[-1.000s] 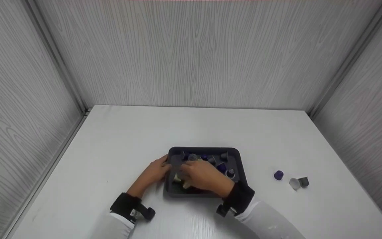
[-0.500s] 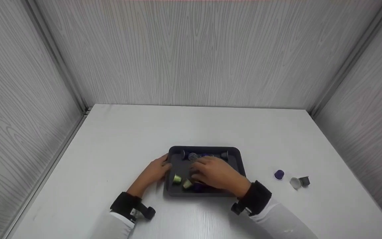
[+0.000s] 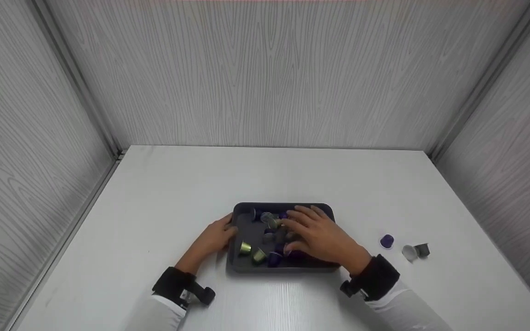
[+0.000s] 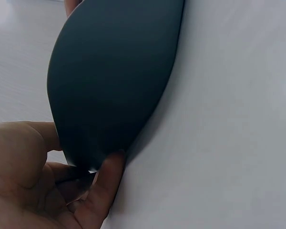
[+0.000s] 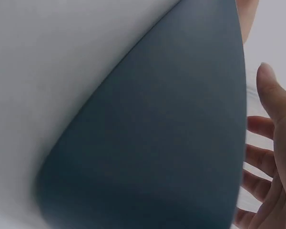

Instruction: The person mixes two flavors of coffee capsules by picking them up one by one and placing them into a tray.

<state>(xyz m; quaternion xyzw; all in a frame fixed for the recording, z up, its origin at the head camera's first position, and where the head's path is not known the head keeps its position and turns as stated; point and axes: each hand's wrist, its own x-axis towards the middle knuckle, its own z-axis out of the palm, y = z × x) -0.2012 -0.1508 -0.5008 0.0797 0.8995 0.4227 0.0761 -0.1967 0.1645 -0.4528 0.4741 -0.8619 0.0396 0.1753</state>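
Observation:
A dark grey rectangular tray (image 3: pixel 252 227) lies on the white table, with several coffee capsules inside. Green capsules (image 3: pixel 245 248) sit at its near left, beside a purple capsule (image 3: pixel 274 259). My left hand (image 3: pixel 215 235) grips the tray's left side; in the left wrist view, the fingers (image 4: pixel 107 179) bear on its outer wall. Over the tray's right half hovers my right hand (image 3: pixel 322 234), fingers spread, covering some capsules. The right wrist view has that hand (image 5: pixel 281 148) with loose fingers and nothing held, behind the tray wall (image 5: pixel 157 133).
To the tray's right, a purple capsule (image 3: pixel 387 242), a pale capsule (image 3: pixel 409 253) and a dark grey capsule (image 3: pixel 423 250) lie on the table (image 3: pixel 177 184). Grey wood-grain panels (image 3: pixel 265 73) stand at the back and both sides.
My right hand has moved rightward across the tray and its fingers have spread, uncovering capsules at the left and middle. The left hand has stayed on the tray's left side.

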